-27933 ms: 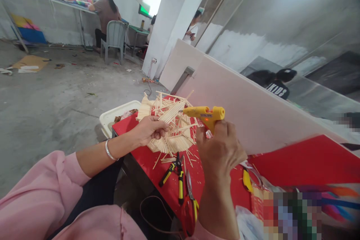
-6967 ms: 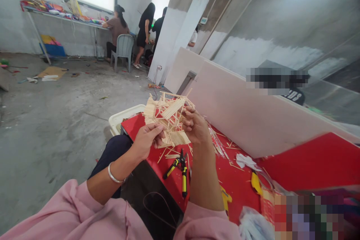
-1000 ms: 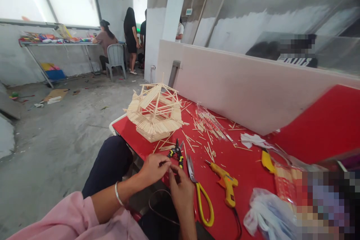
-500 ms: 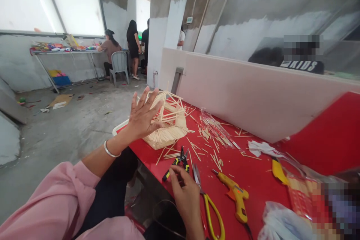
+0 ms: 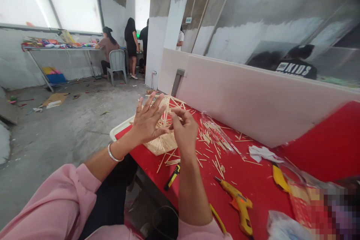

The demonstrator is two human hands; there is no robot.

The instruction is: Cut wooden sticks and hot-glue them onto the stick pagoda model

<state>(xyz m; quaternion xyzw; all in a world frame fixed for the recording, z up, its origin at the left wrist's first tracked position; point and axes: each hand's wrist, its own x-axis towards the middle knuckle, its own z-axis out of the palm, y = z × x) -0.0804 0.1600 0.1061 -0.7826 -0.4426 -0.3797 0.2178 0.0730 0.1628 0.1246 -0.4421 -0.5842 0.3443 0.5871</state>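
Observation:
My left hand [image 5: 147, 120] is raised with its fingers spread wide, holding nothing, just in front of a stick-built model [image 5: 164, 144] that stands on the red table [image 5: 253, 182]. My right hand [image 5: 184, 129] is up beside it, fingers closed in a pinch close to the left hand's fingers. I see nothing between them. Both hands hide most of the model. Loose sticks [image 5: 210, 152] lie scattered on the table to the right of the model.
A yellow glue gun [image 5: 239, 204], pliers [image 5: 172, 177] and a yellow scissors handle [image 5: 218, 219] lie near the table's front. A plastic bag of sticks [image 5: 218, 135], crumpled paper [image 5: 261, 153], a white tray [image 5: 120, 131] and a white board [image 5: 253, 97] surround them. People [image 5: 131, 43] stand far back.
My right hand has risen from the table by the pliers up to my left hand. The left hand stays raised and spread before the model.

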